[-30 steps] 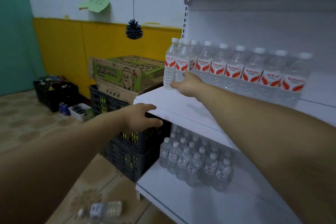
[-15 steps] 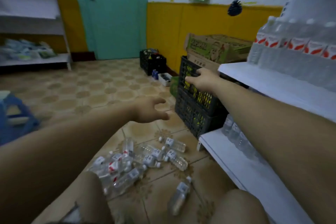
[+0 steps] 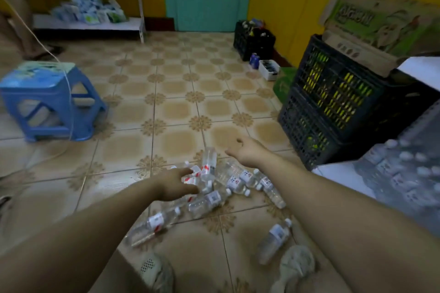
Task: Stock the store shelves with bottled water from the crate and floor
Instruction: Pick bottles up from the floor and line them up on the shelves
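Several clear water bottles (image 3: 209,197) with white caps and red-and-white labels lie in a loose heap on the tiled floor in front of me. My left hand (image 3: 177,182) hovers over the heap's left side, fingers spread, holding nothing. My right hand (image 3: 247,152) is open just above the heap's far right side, also holding nothing. One bottle (image 3: 273,240) lies apart near my right shoe. At the right edge, the white lower shelf (image 3: 338,173) holds upright bottles (image 3: 409,169), blurred.
Two stacked black crates (image 3: 328,102) stand right of the heap, with a cardboard box (image 3: 381,24) on top. A blue plastic stool (image 3: 47,100) sits at the left with a white cord over it. Another black crate (image 3: 253,38) stands by the teal door. Someone's legs show at far left.
My view has swung from the shelf down to the floor. My right hand left the shelved bottle and both hands came down over the heap of bottles.
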`<action>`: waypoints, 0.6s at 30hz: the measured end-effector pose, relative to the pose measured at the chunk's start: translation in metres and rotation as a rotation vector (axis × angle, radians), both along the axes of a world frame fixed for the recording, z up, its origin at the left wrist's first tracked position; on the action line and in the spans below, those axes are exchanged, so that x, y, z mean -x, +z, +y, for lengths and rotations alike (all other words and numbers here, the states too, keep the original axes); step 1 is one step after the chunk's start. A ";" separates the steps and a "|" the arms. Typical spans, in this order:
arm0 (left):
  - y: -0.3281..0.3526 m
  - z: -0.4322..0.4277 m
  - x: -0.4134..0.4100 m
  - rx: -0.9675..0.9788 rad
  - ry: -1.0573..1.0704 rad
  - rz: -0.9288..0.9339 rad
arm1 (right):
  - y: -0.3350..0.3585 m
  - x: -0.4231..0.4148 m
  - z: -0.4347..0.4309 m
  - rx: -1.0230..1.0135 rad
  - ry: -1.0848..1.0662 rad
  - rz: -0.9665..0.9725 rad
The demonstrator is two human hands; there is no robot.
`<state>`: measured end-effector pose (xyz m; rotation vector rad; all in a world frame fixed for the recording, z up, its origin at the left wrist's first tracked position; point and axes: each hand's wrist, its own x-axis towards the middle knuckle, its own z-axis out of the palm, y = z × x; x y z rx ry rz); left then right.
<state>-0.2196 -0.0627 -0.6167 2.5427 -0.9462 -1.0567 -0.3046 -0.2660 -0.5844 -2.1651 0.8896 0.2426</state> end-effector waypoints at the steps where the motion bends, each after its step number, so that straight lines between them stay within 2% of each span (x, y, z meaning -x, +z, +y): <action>1: -0.015 0.000 -0.008 -0.015 0.009 0.024 | -0.015 -0.006 -0.002 -0.020 0.001 0.029; 7: -0.120 -0.021 -0.046 -0.128 0.008 0.126 | -0.129 -0.036 -0.026 -0.209 -0.081 0.131; 12: -0.218 -0.056 -0.068 -0.245 -0.093 0.137 | -0.252 -0.048 -0.040 -0.428 -0.294 0.198; 18: -0.319 -0.088 -0.070 -0.255 -0.094 0.128 | -0.359 -0.065 -0.047 -0.583 -0.478 0.223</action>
